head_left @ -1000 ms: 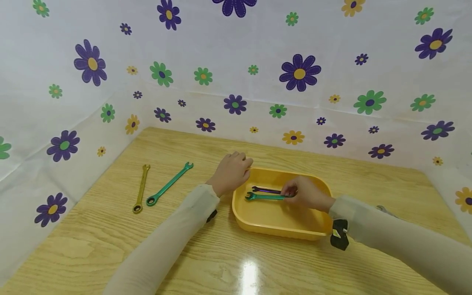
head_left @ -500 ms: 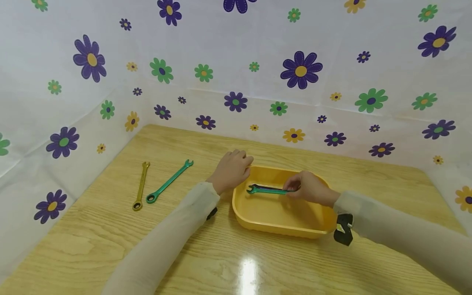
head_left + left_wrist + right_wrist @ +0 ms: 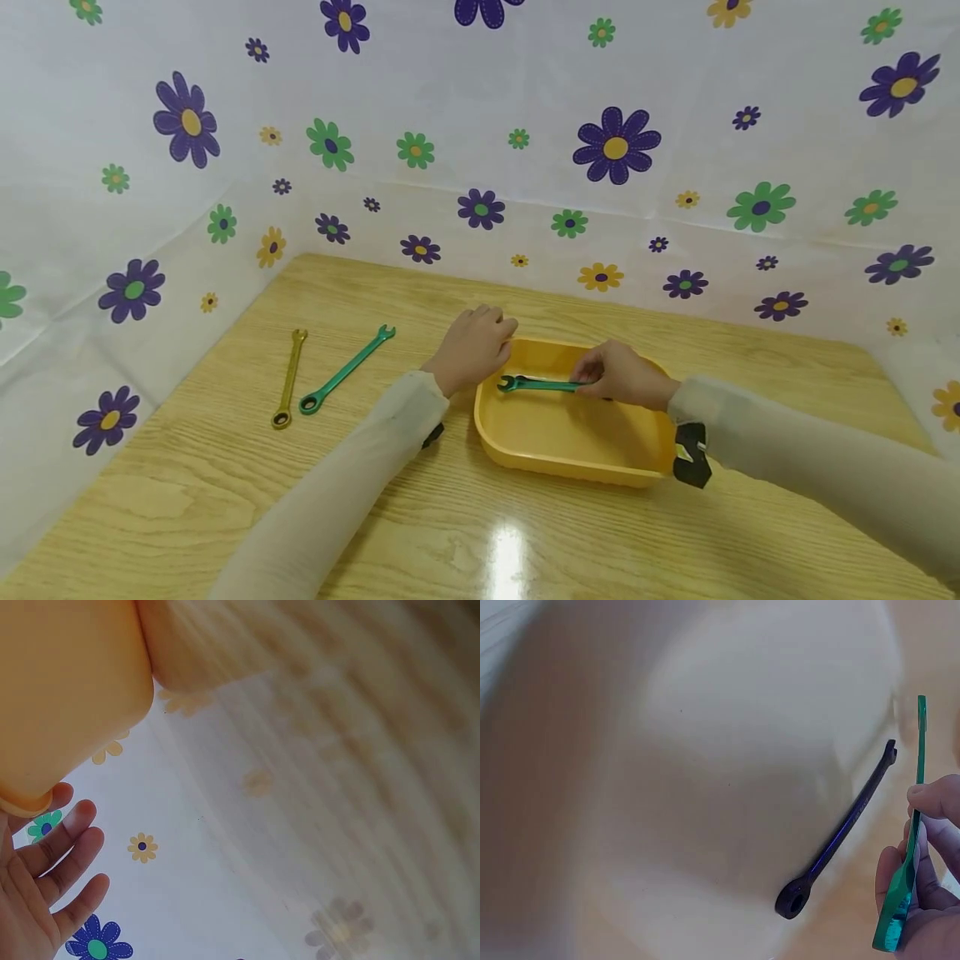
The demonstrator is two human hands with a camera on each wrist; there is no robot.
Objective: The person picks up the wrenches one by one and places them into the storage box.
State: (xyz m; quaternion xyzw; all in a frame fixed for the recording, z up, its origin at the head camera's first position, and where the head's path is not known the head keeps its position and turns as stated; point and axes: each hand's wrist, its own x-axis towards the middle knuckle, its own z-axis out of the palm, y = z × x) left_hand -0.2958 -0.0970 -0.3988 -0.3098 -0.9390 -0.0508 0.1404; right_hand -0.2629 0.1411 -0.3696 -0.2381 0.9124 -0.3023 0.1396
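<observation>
My right hand point(image 3: 618, 375) pinches a green wrench point(image 3: 910, 862) between thumb and fingers, inside a yellow plastic tray point(image 3: 570, 467). The right wrist view has this wrench turned on its narrow edge. Beside it, a dark purple wrench point(image 3: 844, 829) lies on the tray floor; from the head it is mostly hidden behind the green one. At the tray's far left corner, my left hand point(image 3: 472, 346) holds the rim, thumb on the inner side. In the left wrist view its other fingers point(image 3: 82, 844) spread loosely below the rim.
Left of the tray, a gold wrench point(image 3: 290, 379) and another green wrench point(image 3: 347, 369) lie on the wooden table point(image 3: 187, 492). White flowered cloth point(image 3: 525, 175) encloses the table at the back and sides.
The green wrench has risen from the tray floor in my right hand and moved slightly away from me, now overlapping the purple wrench. My left hand stays at the rim.
</observation>
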